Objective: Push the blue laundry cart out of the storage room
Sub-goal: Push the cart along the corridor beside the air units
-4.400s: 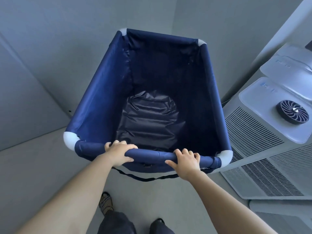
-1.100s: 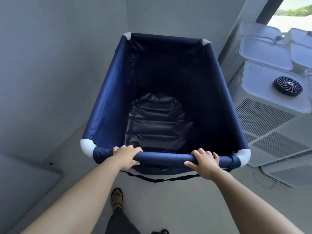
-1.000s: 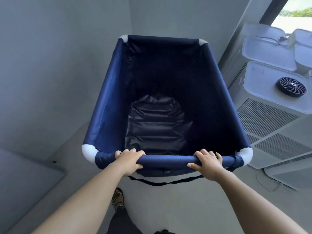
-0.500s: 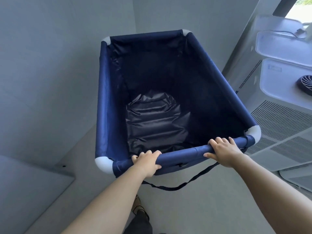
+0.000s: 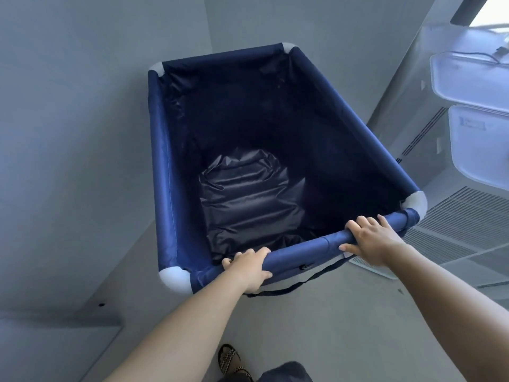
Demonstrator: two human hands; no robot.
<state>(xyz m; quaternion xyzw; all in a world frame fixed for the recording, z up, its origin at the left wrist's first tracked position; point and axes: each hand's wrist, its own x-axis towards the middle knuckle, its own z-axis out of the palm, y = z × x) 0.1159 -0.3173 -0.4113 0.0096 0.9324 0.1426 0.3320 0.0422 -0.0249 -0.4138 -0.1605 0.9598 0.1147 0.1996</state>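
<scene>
— What's the room like from where you sit?

— I see a plain grey floor (image 5: 325, 321) with grey walls (image 5: 82, 133) meeting in a corner at about 12 o'clock. A bright opening (image 5: 487, 9) shows at 1 o'clock.

— And the cart?

— The blue laundry cart (image 5: 162, 166) sits dead ahead of me, its far end swung toward 11 o'clock and close to the left wall. Only dark crumpled lining (image 5: 248, 199) is inside it.

— Your hands?

— My left hand (image 5: 249, 267) is curled tight round the near rail (image 5: 303, 248), toward the white corner cap (image 5: 175, 279) at 7 o'clock. My right hand (image 5: 370, 238) is closed over the same rail near the cap at 3 o'clock, thumb tucked beneath.

— Anything in the way?

— White vented appliances (image 5: 462, 224) stand at 3 o'clock, just beside the cart's right near corner; I can't tell whether they touch. A black strap (image 5: 289, 288) hangs under the rail. My sandalled foot (image 5: 230, 359) is at 6 o'clock.
</scene>
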